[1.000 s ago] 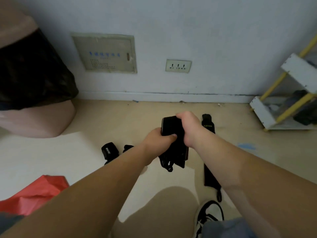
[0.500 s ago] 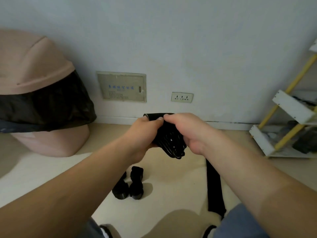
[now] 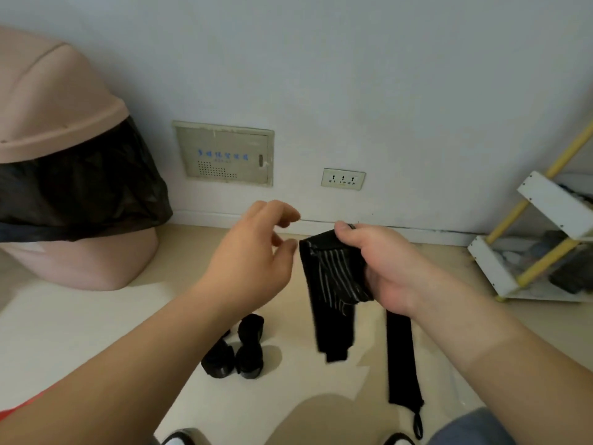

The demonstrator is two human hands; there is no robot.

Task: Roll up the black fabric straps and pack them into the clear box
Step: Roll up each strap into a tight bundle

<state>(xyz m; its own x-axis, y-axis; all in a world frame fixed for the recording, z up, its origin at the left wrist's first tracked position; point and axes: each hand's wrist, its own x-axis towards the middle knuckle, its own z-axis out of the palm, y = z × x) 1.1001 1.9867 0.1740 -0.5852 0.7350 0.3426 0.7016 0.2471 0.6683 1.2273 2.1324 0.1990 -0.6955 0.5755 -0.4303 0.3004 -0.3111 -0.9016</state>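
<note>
**Risk: loose strap, one-hand hold**

The right hand (image 3: pixel 394 268) grips the top end of a black strap (image 3: pixel 330 300); the rest hangs free above the floor (image 3: pixel 96 316). The left hand (image 3: pixel 253 252) is just beside the strap's top edge, fingers loosely curled, holding nothing.

Likely failure modes:
- A roll started with the tail swinging probably goes skewed and telescopes.
- Low tension means a slack roll that springs open once it's let go.
- The striped fold under the thumb looks bunched and could lock in a lump.

Two rolled straps (image 3: pixel 234 354) sit on the floor, and a flat strap (image 3: pixel 402 358) lies to their right. The clear box isn't in view, so the drop-off is unverified.
</note>
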